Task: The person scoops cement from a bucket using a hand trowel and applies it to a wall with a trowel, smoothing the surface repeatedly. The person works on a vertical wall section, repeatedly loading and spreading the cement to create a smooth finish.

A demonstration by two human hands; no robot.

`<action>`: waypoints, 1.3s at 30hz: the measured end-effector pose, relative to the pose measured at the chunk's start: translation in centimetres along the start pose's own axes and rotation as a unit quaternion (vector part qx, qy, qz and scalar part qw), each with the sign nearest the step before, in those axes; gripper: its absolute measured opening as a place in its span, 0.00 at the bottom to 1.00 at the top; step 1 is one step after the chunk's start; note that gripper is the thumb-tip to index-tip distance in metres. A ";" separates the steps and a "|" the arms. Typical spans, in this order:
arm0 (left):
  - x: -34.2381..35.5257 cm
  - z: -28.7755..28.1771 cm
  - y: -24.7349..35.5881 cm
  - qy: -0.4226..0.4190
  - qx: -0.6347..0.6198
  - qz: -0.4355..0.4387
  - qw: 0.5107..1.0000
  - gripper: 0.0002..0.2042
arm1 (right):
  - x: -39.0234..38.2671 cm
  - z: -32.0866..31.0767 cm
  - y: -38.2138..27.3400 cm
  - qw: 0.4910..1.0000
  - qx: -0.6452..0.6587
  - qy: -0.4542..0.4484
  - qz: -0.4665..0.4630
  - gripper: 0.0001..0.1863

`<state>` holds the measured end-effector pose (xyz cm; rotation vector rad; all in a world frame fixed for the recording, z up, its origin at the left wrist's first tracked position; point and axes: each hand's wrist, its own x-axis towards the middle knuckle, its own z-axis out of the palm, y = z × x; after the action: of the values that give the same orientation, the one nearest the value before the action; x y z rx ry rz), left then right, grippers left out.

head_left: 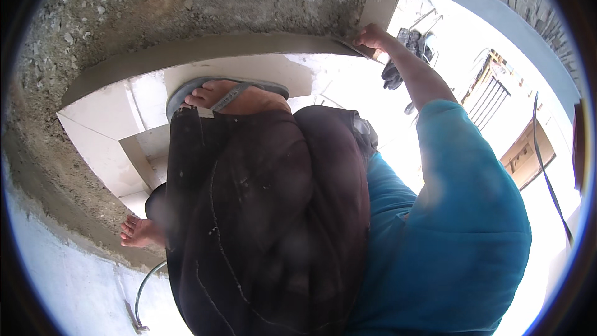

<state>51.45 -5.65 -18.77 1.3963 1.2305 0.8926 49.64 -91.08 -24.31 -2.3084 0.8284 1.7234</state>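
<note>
At upper right my right hand has its fingers closed at a thin edge along the grey mortar band and an upright beige tile; what they hold, if anything, is unclear. At lower left my left hand is partly seen past my dark trousers, fingers slightly apart and empty, near the rough mortar edge. Between them, a foot in a grey sandal is on white and beige tiles.
Rough concrete curves round the top and left. At right stand a metal frame with dark items, a slatted object and a cardboard-coloured box; a dark cable hangs nearby. A curved pipe is at lower left.
</note>
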 end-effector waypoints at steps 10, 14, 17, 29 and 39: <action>1.1 -0.7 0.2 0.000 -0.005 -0.019 1.000 0.19 | -4.2 -3.9 -7.6 0.970 0.238 -0.027 0.024 0.17; 1.2 -0.9 -0.4 -0.019 -0.013 -0.021 1.000 0.21 | -0.8 -0.7 -0.8 0.994 0.099 0.027 0.027 0.17; 0.1 0.2 0.8 0.005 0.005 -0.015 1.000 0.21 | -2.3 -0.6 -2.6 0.993 0.118 0.024 0.008 0.18; 0.6 0.0 0.3 0.007 -0.008 -0.037 0.999 0.22 | -6.9 -3.9 -17.7 0.965 0.247 -0.073 -0.053 0.16; -2.2 -1.6 1.1 -0.035 0.005 -0.014 0.999 0.26 | -10.5 -9.2 -33.5 0.817 0.441 -0.242 -0.281 0.19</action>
<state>49.68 -7.41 -17.12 1.4036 1.2000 0.8140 72.29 -63.40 -18.49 -1.2262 0.5613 1.1764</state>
